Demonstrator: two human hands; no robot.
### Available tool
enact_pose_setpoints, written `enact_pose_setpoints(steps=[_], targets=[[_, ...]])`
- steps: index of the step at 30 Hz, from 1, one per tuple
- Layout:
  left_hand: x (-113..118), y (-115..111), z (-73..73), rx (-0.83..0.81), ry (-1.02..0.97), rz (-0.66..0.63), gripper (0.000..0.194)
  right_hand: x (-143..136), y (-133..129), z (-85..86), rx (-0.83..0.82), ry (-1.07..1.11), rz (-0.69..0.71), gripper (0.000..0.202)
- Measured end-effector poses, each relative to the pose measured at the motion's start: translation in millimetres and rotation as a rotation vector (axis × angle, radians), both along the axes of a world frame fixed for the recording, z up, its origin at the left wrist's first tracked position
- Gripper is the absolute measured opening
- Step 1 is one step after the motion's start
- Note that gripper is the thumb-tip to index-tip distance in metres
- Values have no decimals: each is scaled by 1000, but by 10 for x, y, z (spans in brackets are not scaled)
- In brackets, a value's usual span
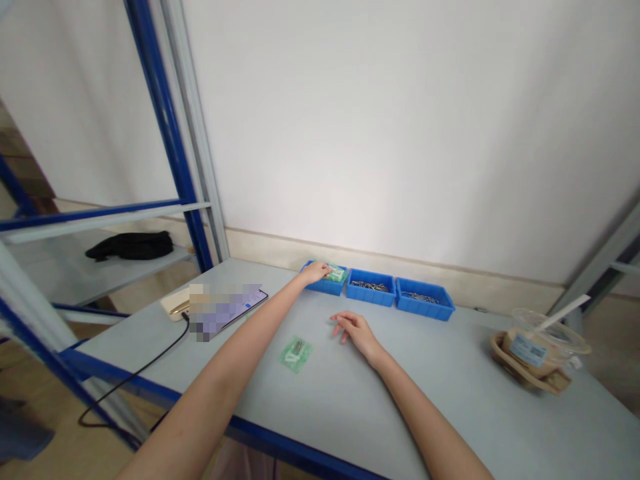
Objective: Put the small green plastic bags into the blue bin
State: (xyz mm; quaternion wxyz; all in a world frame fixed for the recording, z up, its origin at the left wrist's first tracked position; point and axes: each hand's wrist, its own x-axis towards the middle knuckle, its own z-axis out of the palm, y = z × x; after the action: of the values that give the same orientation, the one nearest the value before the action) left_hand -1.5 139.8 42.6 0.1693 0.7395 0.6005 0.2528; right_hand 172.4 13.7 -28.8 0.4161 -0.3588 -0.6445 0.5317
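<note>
My left hand [316, 272] reaches over the leftmost blue bin [325, 287], its fingers pinched at the edge of a green plastic packet [337, 272] there. Whether more packets lie beneath is hard to see. My right hand [354, 329] hovers at or just over the table in front of the middle bin, fingers loosely curved and apart, holding nothing. Another green packet [295, 353] lies flat on the table between my forearms, with small dark pieces and a white label showing through it.
A middle blue bin [371, 298] and a right blue bin [425, 309] hold thin metal pieces. To the left lie a phone [255, 301] and a cream box [173, 303] with a black cable [145, 365]. At the right, a drink cup [531, 348] with a straw sits in a cardboard carrier [555, 381].
</note>
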Motion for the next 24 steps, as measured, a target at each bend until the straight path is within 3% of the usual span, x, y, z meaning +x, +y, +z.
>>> enact_pose_setpoints(steps=[5,9,13,18,24], targets=[[35,-61,23,66,172,117,35,-2,0,-3,5,-15,1,31],[90,-201,35,193,247,189,22,4,-18,-3,45,-79,2,31],[141,-435,59,295,279,194,32,-54,-192,52,320,-376,-107,32],[23,-1039,81,395,395,88,25,-195,-468,101,605,-742,-31,44],[-381,-1923,-167,207,488,114,39,-220,-479,68,629,-772,-37,34]])
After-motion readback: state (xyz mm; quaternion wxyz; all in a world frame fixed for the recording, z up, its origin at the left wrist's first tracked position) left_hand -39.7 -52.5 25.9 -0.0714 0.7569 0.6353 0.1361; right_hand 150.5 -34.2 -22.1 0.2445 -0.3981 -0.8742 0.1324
